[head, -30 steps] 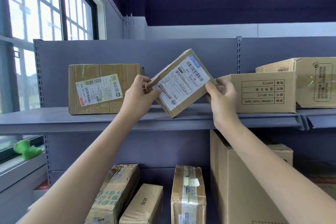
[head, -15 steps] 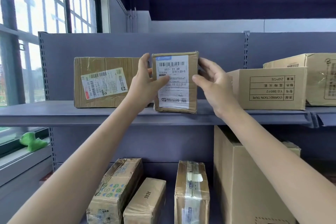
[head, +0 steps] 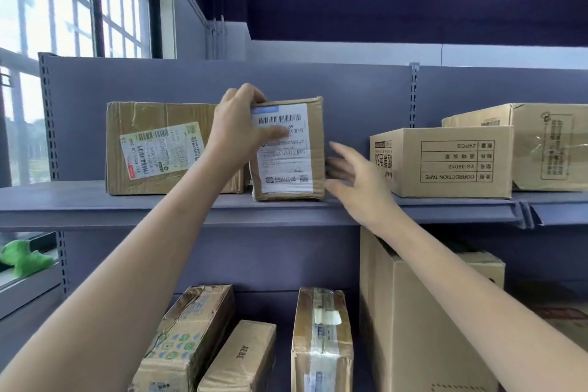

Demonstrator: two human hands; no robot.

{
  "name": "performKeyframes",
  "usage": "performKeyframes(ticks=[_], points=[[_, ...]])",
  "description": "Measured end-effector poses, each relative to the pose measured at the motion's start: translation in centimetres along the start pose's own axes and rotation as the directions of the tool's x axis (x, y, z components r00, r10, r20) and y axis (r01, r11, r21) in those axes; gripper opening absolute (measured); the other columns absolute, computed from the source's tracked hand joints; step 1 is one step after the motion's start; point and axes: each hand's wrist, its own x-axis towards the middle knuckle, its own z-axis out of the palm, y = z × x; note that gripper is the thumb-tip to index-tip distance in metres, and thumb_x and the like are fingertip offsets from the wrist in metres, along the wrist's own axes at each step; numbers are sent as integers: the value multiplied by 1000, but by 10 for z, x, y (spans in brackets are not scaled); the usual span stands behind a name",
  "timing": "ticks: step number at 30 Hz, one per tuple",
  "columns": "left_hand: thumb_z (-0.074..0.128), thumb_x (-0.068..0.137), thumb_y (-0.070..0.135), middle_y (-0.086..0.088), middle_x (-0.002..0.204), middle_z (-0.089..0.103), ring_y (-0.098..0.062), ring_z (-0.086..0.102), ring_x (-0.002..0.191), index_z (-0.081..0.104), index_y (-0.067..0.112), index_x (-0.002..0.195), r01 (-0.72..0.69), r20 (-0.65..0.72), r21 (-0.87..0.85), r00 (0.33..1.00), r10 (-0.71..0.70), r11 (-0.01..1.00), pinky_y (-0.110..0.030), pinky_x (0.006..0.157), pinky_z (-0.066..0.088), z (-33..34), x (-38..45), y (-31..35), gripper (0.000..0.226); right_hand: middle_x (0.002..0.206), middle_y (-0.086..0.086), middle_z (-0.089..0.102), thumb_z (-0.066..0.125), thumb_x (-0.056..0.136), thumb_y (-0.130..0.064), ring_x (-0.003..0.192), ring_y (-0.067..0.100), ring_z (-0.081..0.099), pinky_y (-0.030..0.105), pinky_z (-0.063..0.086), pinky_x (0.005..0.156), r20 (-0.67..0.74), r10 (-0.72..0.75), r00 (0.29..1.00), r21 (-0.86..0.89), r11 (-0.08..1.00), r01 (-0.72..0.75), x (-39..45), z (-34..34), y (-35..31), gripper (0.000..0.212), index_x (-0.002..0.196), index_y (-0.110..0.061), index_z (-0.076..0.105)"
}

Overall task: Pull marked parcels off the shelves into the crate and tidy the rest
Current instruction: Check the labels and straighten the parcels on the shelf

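Observation:
A small brown parcel (head: 294, 165) with a white shipping label stands upright on the grey upper shelf (head: 95, 204), its label facing me. My left hand (head: 238, 127) grips its top left corner, fingers over the label. My right hand (head: 353, 178) hovers just off the parcel's right side, fingers spread, holding nothing. A larger taped box (head: 159, 146) with a green-edged label stands directly to the left of the parcel. No crate is in view.
To the right on the same shelf sit a "correction tape" carton (head: 445, 162) and a bigger box (head: 547, 143) behind it. Below are several parcels (head: 321, 340) and a tall carton (head: 423, 318). A window and a green object (head: 22, 258) lie at left.
The parcel went from tilted in both hands to standing on the shelf beside the larger box. My right hand has let go and drawn slightly away; my left hand stays on it.

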Motion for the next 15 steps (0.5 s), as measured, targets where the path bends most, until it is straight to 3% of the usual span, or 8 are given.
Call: performKeyframes(ticks=[2, 5, 9, 11, 13, 15], points=[[78, 71, 28, 2, 100, 49, -13, 44, 90, 55, 13, 98, 18, -96, -25, 995, -20, 1000, -22, 71, 33, -3, -1, -2, 38, 132, 4, 52, 59, 84, 3, 113, 9, 54, 24, 42, 96, -73, 47, 996, 95, 995, -40, 2, 1, -3, 63, 140, -14, 36], [75, 75, 25, -5, 98, 58, -21, 53, 90, 54, 14, 85, 85, -180, -121, 978, -106, 989, -33, 74, 45, -5, -7, -10, 26, 133, 7, 51, 66, 82, -10, 105, 10, 57, 22, 42, 89, -173, 114, 978, 67, 992, -104, 5, 4, -4, 63, 138, -11, 38], [73, 75, 27, -10, 93, 64, -27, 62, 87, 46, 26, 69, 171, -191, -244, 957, -220, 955, -49, 76, 53, -1, -18, -22, 28, 110, -10, 55, 71, 76, -14, 89, -2, 55, 22, 42, 88, -199, 209, 957, 187, 967, -172, 9, 11, 0, 59, 130, -8, 47], [72, 76, 30, -7, 88, 64, -26, 64, 86, 47, 27, 68, 199, -198, -299, 944, -265, 933, -49, 74, 55, 0, -20, -24, 26, 108, -8, 63, 72, 71, -16, 97, 8, 62, 32, 48, 92, -194, 260, 946, 297, 935, -196, 14, 13, 3, 43, 112, -11, 60], [70, 79, 31, -3, 85, 63, -23, 65, 86, 49, 25, 70, 229, -170, -391, 934, -314, 891, -49, 73, 56, 1, -24, -22, 24, 99, 0, 69, 68, 76, -5, 98, 19, 65, 39, 52, 91, -127, 299, 946, 417, 881, -223, 18, 15, 2, 20, 93, -14, 64], [69, 81, 30, 1, 84, 60, -22, 65, 86, 50, 23, 73, 265, -104, -427, 935, -338, 864, -48, 72, 57, 3, -27, -20, 22, 101, 3, 69, 67, 78, -1, 98, 21, 65, 42, 52, 91, -110, 315, 943, 481, 847, -226, 20, 16, 1, 22, 96, -13, 63]])
